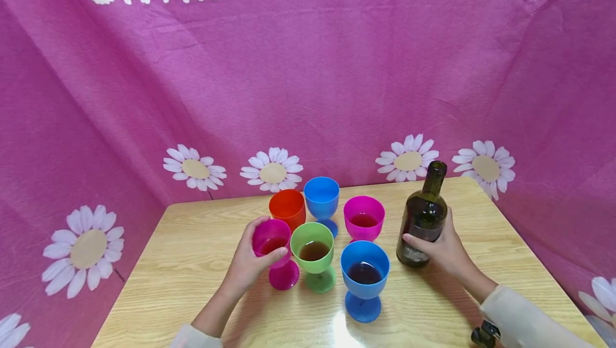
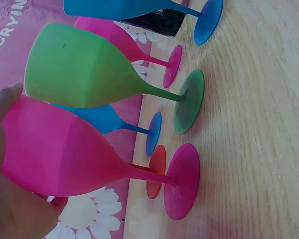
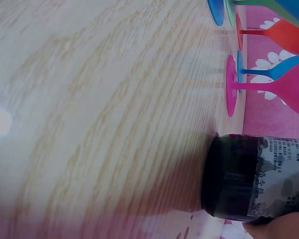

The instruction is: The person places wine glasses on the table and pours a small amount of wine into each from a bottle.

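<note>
My left hand (image 1: 245, 260) holds a pink plastic goblet (image 1: 284, 277) round its bowl, thumb on the near side and fingers on the far side. Some dark red drink lies in it. In the left wrist view, the foot of this pink goblet (image 2: 182, 181) is down at the tabletop. Right beside it stands a green goblet (image 1: 313, 267) with brownish drink. On the right, my right hand (image 1: 446, 247) grips a dark glass wine bottle (image 1: 424, 211) round its lower body. The bottle is upright, with an open mouth and a printed label (image 3: 281, 174).
A blue goblet (image 1: 363, 288) with dark drink stands at the front, and another pink goblet (image 1: 364, 234) with drink behind it. At the back are an orange goblet (image 1: 287, 205) and a second blue goblet (image 1: 321, 208). Pink cloth (image 1: 308, 86) hangs behind the wooden table (image 1: 178, 252).
</note>
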`<state>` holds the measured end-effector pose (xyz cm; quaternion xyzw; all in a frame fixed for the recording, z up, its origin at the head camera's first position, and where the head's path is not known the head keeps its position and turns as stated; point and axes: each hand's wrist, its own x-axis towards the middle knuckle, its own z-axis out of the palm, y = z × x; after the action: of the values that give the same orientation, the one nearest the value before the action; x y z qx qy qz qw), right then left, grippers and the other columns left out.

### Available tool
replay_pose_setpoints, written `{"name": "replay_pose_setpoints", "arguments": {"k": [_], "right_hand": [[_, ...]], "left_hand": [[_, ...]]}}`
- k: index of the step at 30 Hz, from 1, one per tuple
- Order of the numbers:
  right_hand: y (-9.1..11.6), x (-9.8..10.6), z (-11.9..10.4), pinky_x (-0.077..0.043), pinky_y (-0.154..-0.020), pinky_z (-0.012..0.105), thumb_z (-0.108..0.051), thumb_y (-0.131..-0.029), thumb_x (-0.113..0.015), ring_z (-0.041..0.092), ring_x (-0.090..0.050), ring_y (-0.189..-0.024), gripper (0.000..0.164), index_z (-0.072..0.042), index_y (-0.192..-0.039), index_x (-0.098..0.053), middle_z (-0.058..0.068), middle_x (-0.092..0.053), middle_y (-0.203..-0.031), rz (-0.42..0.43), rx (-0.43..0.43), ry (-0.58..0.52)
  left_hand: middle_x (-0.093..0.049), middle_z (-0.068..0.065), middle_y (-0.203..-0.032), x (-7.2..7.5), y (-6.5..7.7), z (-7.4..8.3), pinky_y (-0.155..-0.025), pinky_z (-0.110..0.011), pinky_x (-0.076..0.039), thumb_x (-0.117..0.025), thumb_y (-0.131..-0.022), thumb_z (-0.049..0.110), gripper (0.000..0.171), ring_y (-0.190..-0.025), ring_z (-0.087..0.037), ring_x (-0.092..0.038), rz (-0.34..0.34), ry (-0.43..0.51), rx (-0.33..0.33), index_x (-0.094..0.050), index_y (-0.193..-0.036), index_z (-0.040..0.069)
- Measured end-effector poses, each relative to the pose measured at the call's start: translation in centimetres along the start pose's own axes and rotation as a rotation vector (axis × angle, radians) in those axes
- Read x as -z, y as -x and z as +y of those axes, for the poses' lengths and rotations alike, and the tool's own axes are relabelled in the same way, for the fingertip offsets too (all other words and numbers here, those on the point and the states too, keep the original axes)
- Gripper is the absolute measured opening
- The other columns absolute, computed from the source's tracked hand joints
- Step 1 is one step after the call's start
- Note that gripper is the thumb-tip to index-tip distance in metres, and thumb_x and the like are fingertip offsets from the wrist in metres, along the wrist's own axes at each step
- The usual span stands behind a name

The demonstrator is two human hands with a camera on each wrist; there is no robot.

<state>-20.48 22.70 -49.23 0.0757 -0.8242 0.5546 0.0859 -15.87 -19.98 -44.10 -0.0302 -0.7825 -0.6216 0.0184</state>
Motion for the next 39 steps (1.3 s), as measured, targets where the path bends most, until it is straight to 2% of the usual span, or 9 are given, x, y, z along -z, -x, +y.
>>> {"name": "replay_pose_setpoints", "arguments": {"k": [7, 13, 18, 22, 31, 36, 39], "right_hand": [[0.1, 0.0, 0.0, -0.029, -0.112, 0.073, -0.019, -0.089, -0.083, 0.045, -0.038, -0.138, 0.113, -0.019, -0.163, 0.003, 0.027, -0.033, -0.156, 0.005, 0.002, -0.016], [0.0, 0.0, 0.0, -0.028, -0.111, 0.075, -0.020, -0.089, -0.083, 0.048, -0.037, -0.139, 0.113, -0.017, -0.162, 0.003, 0.028, -0.031, -0.156, 0.005, 0.002, -0.008], [0.0, 0.1, 0.0, -0.028, -0.111, 0.075, -0.020, -0.089, -0.083, 0.050, -0.035, -0.139, 0.114, -0.017, -0.163, 0.004, 0.029, -0.030, -0.157, 0.003, -0.006, -0.008], [-0.1, 0.1, 0.0, -0.027, -0.112, 0.075, -0.021, -0.089, -0.083, 0.050, -0.035, -0.140, 0.115, -0.018, -0.163, 0.005, 0.029, -0.029, -0.157, -0.001, -0.004, -0.006], [-0.1, 0.0, 0.1, -0.028, -0.112, 0.074, -0.019, -0.089, -0.083, 0.047, -0.036, -0.139, 0.115, -0.023, -0.164, 0.004, 0.027, -0.031, -0.157, 0.000, 0.005, -0.013], [0.0, 0.0, 0.2, -0.029, -0.112, 0.073, -0.019, -0.089, -0.083, 0.046, -0.037, -0.139, 0.115, -0.022, -0.163, 0.004, 0.027, -0.032, -0.157, 0.001, 0.000, -0.010], [0.0, 0.0, 0.1, -0.028, -0.112, 0.073, -0.019, -0.089, -0.083, 0.046, -0.037, -0.139, 0.114, -0.021, -0.163, 0.004, 0.027, -0.032, -0.157, 0.001, -0.003, -0.011]], "left_hand": [[-0.051, -0.010, -0.144, 0.4, 0.0, 1.0, -0.095, -0.041, -0.058, -0.089, -0.080, 0.024, 0.087, -0.130, -0.033, -0.052, -0.023, -0.060, 0.030, -0.039, -0.152, 0.017], [-0.046, -0.013, -0.149, 1.4, -0.6, 2.5, -0.094, -0.045, -0.059, -0.088, -0.081, 0.028, 0.089, -0.134, -0.036, -0.050, -0.049, -0.143, 0.029, -0.038, -0.153, 0.016], [-0.040, -0.013, -0.155, 2.3, -2.3, 3.5, -0.111, -0.055, -0.045, -0.085, -0.084, 0.031, 0.088, -0.144, -0.038, -0.038, -0.077, -0.233, -0.016, -0.036, -0.155, 0.014], [-0.039, -0.013, -0.156, 2.9, -4.2, 4.0, -0.117, -0.060, -0.035, -0.084, -0.085, 0.033, 0.089, -0.145, -0.037, -0.036, -0.122, -0.294, -0.049, -0.034, -0.156, 0.015], [-0.037, -0.015, -0.160, 2.7, -7.7, 4.5, -0.117, -0.063, -0.034, -0.085, -0.085, 0.034, 0.096, -0.149, -0.039, -0.032, -0.240, -0.336, -0.052, -0.029, -0.160, 0.014], [-0.033, -0.017, -0.162, 2.4, -8.9, 4.4, -0.117, -0.066, -0.031, -0.083, -0.087, 0.032, 0.093, -0.151, -0.042, -0.029, -0.310, -0.330, -0.028, -0.028, -0.160, 0.015], [-0.035, -0.015, -0.162, 2.2, -9.3, 4.3, -0.114, -0.064, -0.037, -0.082, -0.087, 0.032, 0.092, -0.150, -0.042, -0.030, -0.346, -0.326, -0.005, -0.027, -0.161, 0.018]]}}
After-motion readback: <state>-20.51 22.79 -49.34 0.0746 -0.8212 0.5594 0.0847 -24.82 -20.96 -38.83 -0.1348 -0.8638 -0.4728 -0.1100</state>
